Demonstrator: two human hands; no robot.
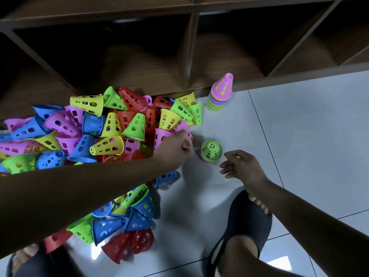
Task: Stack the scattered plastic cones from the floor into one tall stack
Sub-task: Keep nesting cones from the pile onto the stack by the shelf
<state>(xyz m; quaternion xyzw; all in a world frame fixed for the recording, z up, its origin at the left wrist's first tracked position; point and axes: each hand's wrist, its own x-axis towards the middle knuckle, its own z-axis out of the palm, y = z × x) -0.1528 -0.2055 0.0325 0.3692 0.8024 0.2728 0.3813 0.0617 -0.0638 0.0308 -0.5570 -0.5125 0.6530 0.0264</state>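
Pale floor tiles [299, 136] are filling the right of the frame, with a dark wooden shelf unit [191, 47] running across the top. Loose cones [99, 132] in pink, blue, yellow, green and red are lying heaped across the left half. The left grip [176, 147] is reaching in from the lower left, fingers curling round a blurred pink cone [189, 135] at the heap's right edge. Just right of it, a green cone [211, 149] is sitting on a pink one at centre frame. The right grip [243, 168] is hovering beside that pair, fingers loosely bent and holding nothing. The tall stack [219, 94], topped in pink, is standing upright by the shelf base, upper centre-right. A black sandal [247, 222] is resting at the lower right.
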